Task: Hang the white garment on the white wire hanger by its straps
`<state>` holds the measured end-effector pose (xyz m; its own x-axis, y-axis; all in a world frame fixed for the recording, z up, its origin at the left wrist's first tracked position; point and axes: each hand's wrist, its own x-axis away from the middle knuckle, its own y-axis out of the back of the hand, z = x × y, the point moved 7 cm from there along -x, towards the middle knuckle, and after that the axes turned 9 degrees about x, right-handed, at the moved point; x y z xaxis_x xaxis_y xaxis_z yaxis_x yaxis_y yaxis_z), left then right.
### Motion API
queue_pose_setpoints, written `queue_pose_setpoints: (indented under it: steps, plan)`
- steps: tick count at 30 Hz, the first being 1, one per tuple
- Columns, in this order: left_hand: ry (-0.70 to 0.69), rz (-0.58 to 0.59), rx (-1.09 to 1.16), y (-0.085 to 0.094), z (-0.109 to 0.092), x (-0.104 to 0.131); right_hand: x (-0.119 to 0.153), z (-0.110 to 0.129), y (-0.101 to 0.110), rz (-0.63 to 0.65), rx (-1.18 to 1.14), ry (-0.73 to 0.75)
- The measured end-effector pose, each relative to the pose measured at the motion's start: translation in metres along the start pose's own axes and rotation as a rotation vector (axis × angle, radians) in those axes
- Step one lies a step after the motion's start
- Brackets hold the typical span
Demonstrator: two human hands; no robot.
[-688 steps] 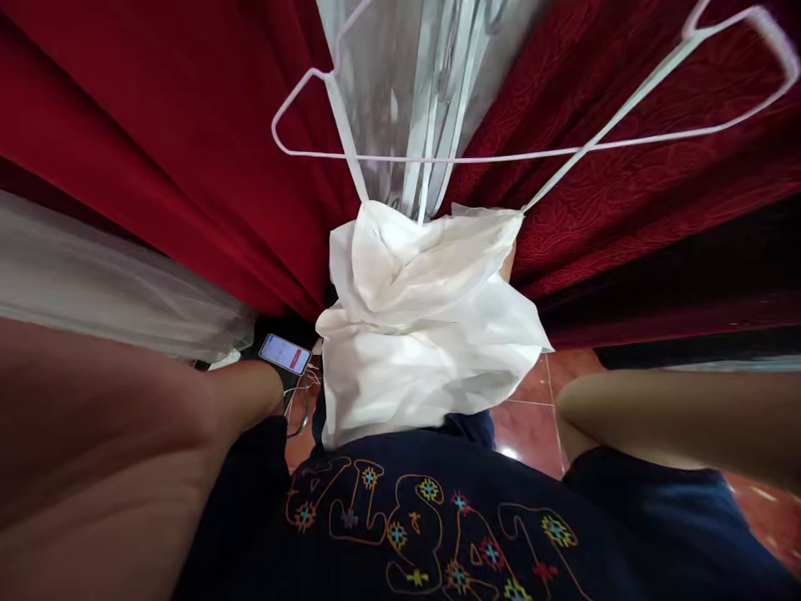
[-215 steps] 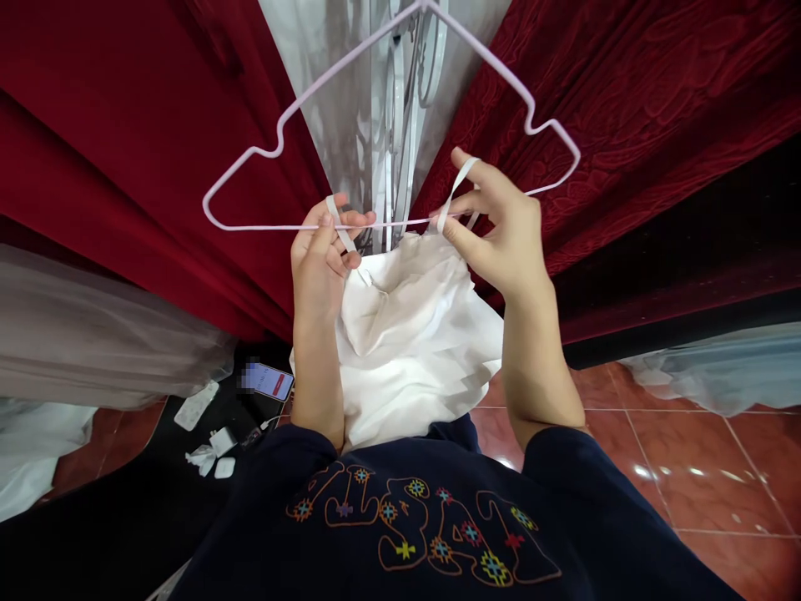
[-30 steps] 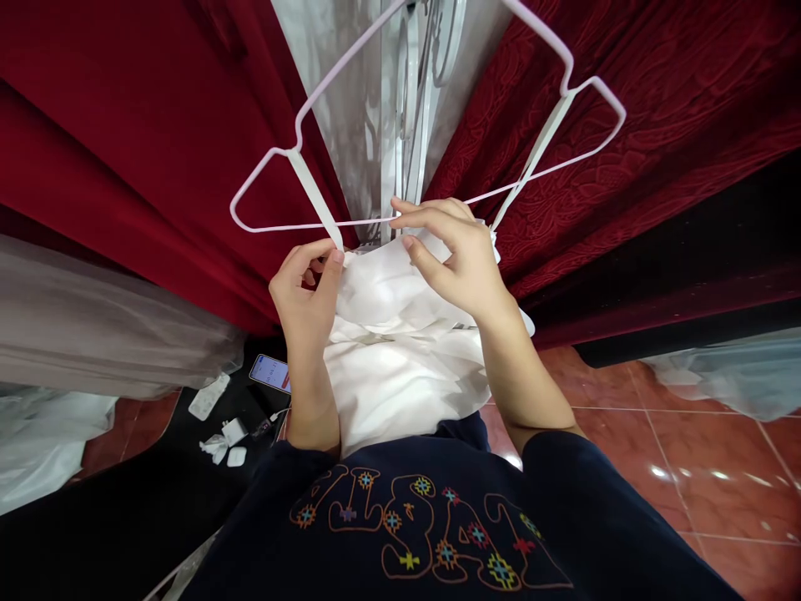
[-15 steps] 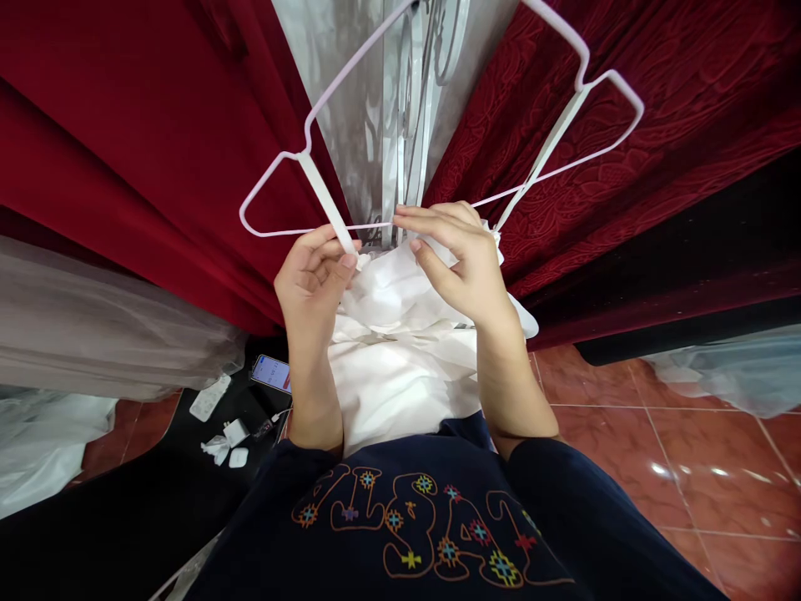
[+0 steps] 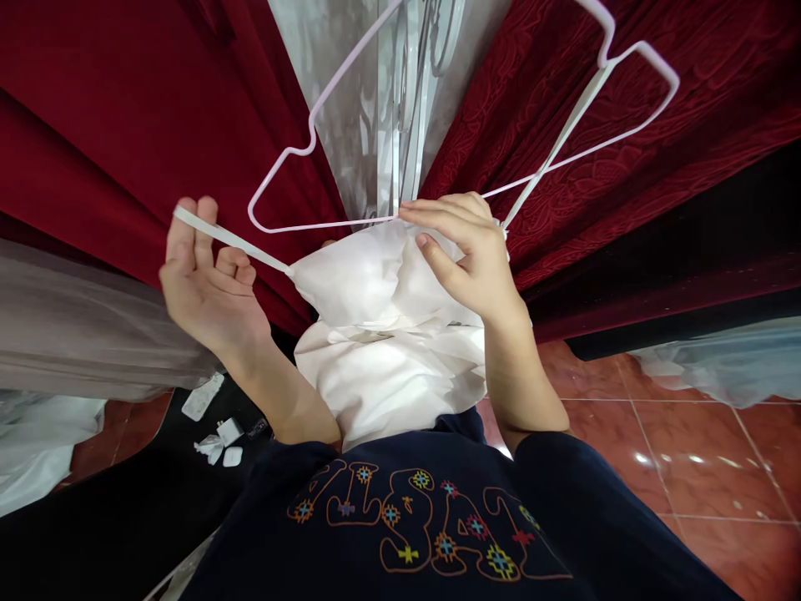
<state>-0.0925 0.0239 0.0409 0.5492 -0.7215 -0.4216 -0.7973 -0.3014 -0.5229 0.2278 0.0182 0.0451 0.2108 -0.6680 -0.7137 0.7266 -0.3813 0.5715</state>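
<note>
A pale pink hanger [image 5: 325, 225] hangs in front of me, with a white garment [image 5: 388, 367] below it. The garment's right strap [image 5: 566, 125] loops over the hanger's right notch. Its left strap [image 5: 234, 240] is off the hanger, stretched out to the left around the fingers of my left hand [image 5: 216, 292], whose palm faces up. My right hand [image 5: 466, 250] lies over the hanger's lower bar and the garment's top, its fingers pointing left; what it grips, if anything, is hidden.
Dark red curtains [image 5: 125, 125] hang on both sides, with grey-white fabric [image 5: 350, 100] and metal bars between them. On a black surface [image 5: 113, 509] at lower left lie a white charger [image 5: 229, 431] and small white items.
My left hand has moved left and pulled the left strap off the hanger's notch. The hanger has shifted slightly right. My right hand has barely moved.
</note>
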Motion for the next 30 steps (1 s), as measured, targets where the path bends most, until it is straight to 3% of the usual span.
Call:
queue_pose_setpoints:
  steps: [2, 5, 12, 16, 18, 20, 22, 24, 25, 27, 30]
  plan:
    - [0.096, 0.020, -0.048, 0.003, 0.013, 0.007, 0.000, 0.000, -0.001, 0.006, 0.002, -0.004]
    - [0.253, 0.152, -0.063, -0.016, 0.025, 0.020, 0.000, 0.002, 0.000, -0.021, -0.014, -0.001]
    - [0.318, 0.235, 0.047, -0.065, 0.036, 0.051, -0.002, 0.015, -0.003, -0.029, -0.011, 0.000]
    - [0.306, 0.284, 0.048, -0.077, 0.033, 0.064, 0.001, 0.029, -0.008, -0.047, -0.032, 0.039]
    - [0.250, 0.289, 0.088, -0.077, 0.023, 0.064, 0.006, 0.029, 0.001, -0.161, -0.065, 0.062]
    - [0.204, 0.300, 0.115, -0.076, 0.016, 0.062, 0.014, 0.014, 0.024, -0.434, -0.076, 0.006]
    - [0.185, 0.295, 0.091, -0.074, 0.015, 0.059, 0.025, -0.014, 0.052, -0.759, -0.075, -0.139]
    - [0.181, 0.281, 0.061, -0.073, 0.018, 0.057, 0.029, -0.046, 0.070, -0.908, -0.095, -0.309]
    - [0.177, 0.275, 0.062, -0.073, 0.020, 0.056, 0.025, -0.061, 0.074, -0.870, -0.115, -0.377]
    - [0.156, 0.272, 0.094, -0.075, 0.021, 0.056, 0.008, -0.080, 0.074, -0.659, -0.146, -0.452]
    - [0.142, 0.281, 0.148, -0.077, 0.019, 0.056, -0.009, -0.081, 0.071, -0.433, -0.155, -0.454]
